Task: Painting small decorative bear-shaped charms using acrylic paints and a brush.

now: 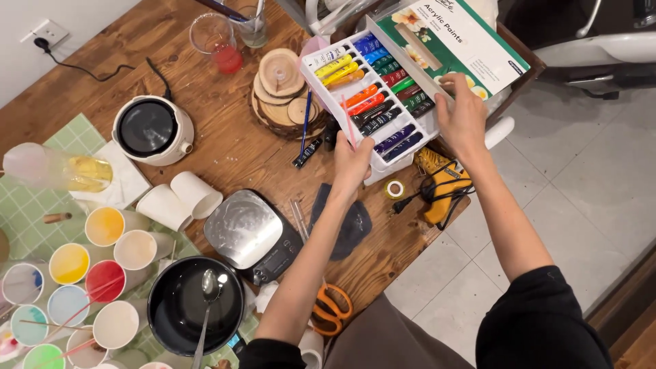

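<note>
While your left hand (352,158) and right hand (463,113) each clasp an edge of the white plastic tray of coloured paint tubes (372,92), keep this light, flexible tray level or the tubes slide

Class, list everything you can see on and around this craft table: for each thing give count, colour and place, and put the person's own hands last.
paint tube tray: one, white, many-coloured tubes, table's right edge
paint box sleeve: one, green and white, behind tray
wood slices: small stack, tan, left of tray
melting pot: one, white, table's left
kitchen scale: one, silver, centre
black pan: one, holding spoon, bottom
paper cups: many, white, coloured contents, bottom left
scissors: one, orange, bottom edge
left hand: on tray's near edge
right hand: on tray's right side
</note>
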